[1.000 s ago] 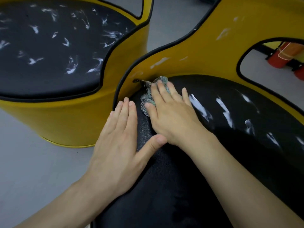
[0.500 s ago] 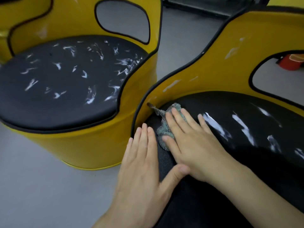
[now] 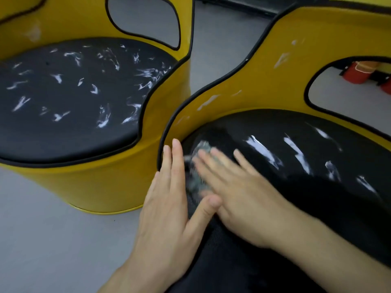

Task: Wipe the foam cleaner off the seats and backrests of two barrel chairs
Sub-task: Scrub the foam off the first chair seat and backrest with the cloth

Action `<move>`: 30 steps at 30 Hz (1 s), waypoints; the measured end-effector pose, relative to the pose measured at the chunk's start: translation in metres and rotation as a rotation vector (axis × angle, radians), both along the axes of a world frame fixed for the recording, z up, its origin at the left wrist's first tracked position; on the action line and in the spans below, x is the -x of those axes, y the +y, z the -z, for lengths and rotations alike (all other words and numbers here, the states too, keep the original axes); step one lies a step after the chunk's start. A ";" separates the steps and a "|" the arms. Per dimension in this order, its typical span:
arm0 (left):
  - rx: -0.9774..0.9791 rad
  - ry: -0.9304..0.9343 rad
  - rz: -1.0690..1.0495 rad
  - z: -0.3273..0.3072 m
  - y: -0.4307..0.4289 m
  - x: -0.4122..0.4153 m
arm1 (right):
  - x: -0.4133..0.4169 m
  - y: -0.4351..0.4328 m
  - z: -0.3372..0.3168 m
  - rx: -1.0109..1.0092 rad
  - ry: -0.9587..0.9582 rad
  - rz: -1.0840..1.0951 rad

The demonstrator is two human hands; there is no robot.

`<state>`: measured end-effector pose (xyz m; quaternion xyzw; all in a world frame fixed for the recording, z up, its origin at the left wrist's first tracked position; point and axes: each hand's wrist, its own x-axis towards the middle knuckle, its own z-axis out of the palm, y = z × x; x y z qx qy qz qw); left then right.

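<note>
Right grip (image 3: 243, 197) flat, fingers straight, pressing cloth (image 3: 197, 181) (blurred) on seat (image 3: 338, 208); left grip (image 3: 169, 208) flat beside it

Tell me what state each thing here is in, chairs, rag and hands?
left chair seat, streaked all over with white foam.
right chair seat, foam streaks on its right part, none by the hands.
right chair backrest, a few foam smears.
cloth, pressed on the right chair seat under the right hand, blurred.
right hand, flat on the cloth, fingers straight.
left hand, flat on the right chair seat's edge, fingers straight.
</note>
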<state>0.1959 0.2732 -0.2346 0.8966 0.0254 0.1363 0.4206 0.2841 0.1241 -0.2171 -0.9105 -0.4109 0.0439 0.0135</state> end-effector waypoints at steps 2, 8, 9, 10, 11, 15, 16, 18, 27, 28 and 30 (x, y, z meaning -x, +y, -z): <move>-0.027 0.000 0.002 0.001 -0.001 0.000 | -0.033 0.015 0.001 0.043 0.007 0.128; -0.012 -0.017 0.007 0.002 -0.001 0.000 | -0.043 0.035 0.000 0.038 0.003 0.189; -0.002 -0.026 0.013 0.002 -0.001 0.000 | -0.026 0.032 -0.001 0.046 0.000 0.105; 0.007 -0.028 0.014 0.002 0.000 0.000 | -0.009 0.027 -0.003 0.049 0.020 0.008; 0.012 -0.024 0.011 0.002 0.000 0.000 | 0.007 0.021 -0.005 0.031 0.077 -0.052; -0.037 -0.012 0.004 0.003 -0.001 0.000 | 0.018 0.007 -0.003 0.015 0.130 -0.041; -0.058 -0.006 0.008 0.004 -0.001 -0.001 | 0.008 0.010 0.000 0.034 0.077 -0.018; -0.125 0.028 0.007 0.004 -0.002 -0.002 | -0.021 0.021 0.001 0.037 0.024 0.079; -0.386 0.281 -0.062 0.002 -0.002 0.005 | -0.004 -0.002 0.000 -0.010 0.043 0.198; -0.391 0.293 -0.063 0.002 -0.002 0.007 | 0.010 -0.014 -0.001 -0.003 0.068 0.200; -0.388 0.299 -0.064 0.002 -0.001 0.007 | 0.033 -0.036 -0.004 0.025 0.114 0.201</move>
